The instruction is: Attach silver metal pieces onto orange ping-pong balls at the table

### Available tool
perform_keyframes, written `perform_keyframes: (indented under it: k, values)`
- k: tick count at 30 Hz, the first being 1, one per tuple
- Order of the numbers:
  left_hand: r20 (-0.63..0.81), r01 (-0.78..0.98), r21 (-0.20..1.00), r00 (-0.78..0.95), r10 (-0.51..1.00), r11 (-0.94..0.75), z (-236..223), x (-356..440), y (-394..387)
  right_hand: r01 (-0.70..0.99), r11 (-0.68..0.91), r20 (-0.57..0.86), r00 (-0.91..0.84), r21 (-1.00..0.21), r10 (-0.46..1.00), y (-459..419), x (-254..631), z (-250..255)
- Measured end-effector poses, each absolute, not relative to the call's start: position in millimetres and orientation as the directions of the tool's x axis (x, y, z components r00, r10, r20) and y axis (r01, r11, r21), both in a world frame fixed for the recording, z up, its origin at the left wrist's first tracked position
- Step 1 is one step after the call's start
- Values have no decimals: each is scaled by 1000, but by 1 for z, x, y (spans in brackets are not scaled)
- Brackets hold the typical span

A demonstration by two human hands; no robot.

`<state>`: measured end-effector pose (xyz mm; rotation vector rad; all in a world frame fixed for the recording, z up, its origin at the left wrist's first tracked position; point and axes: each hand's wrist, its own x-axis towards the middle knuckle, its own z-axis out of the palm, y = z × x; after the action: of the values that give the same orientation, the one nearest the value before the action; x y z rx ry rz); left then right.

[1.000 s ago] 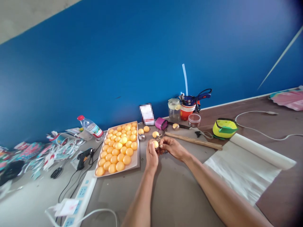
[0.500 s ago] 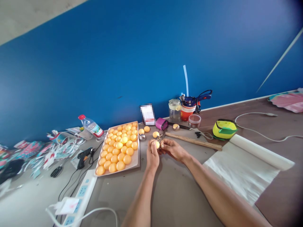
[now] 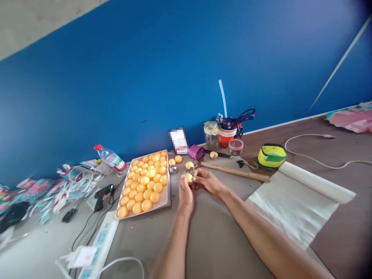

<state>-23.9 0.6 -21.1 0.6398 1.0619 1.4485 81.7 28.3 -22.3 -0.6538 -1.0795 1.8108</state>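
Note:
An orange ping-pong-like ball [image 3: 189, 178] is gripped in my left hand [image 3: 186, 193], with the thumb along its side. Fingers pinched, my right hand [image 3: 209, 183] touches the ball's right side, where some dark, shiny speckled material shows; its details are too small to tell. Just beyond my hands lies another orange ball [image 3: 189, 165]. To the left, two orange balls and a silvery speckled ball [image 3: 173, 169] rest beside the white box [image 3: 169, 186] full of orange balls. A partly speckled ball [image 3: 213, 155] sits farther back.
A wooden stick [image 3: 235, 172] and a white sheet roll [image 3: 316, 182] lie to the right, near a yellow-green band [image 3: 271, 155]. A purple roll [image 3: 197, 152], jar [image 3: 211, 135] and red cups [image 3: 227, 137] stand behind. Left are a bottle [image 3: 112, 158], glue gun [image 3: 102, 197] and power strip [image 3: 100, 242].
The view has shifted slightly, so most things sit a little farther left. Both hands stay together at the ball, with the right fingers closer over its side.

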Motion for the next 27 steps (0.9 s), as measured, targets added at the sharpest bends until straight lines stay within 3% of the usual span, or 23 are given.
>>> perform_keyframes:
  k: [3,5,8,11,15,19,23,27]
  values:
    - [-247,-583,799,-90,965,150,-16,-23,2,-320,-53,46,-294,-946,955,37,88,-27]
    - [-228,-615,774,-50,972,149,-13,-25,3,2,147,145,-132,-989,981,42,94,-31]
    - [-198,-624,772,-51,979,123,-12,-27,4,529,295,276,-116,-796,954,43,100,-36]
    - [-195,-647,755,-67,978,106,-11,-28,6,762,289,219,-196,-580,956,37,98,-35]
    - [-204,-702,706,-70,977,97,-9,-31,8,842,313,171,-263,-439,949,28,89,-30]
    - [-203,-714,696,-93,975,76,-9,-33,11,852,298,188,-238,-430,953,28,82,-31]
    - [-202,-710,702,-118,972,60,-10,-34,12,830,266,201,-190,-490,961,32,80,-35]
    - [-204,-707,706,-135,970,50,-11,-34,13,710,250,230,-126,-658,965,38,84,-41]
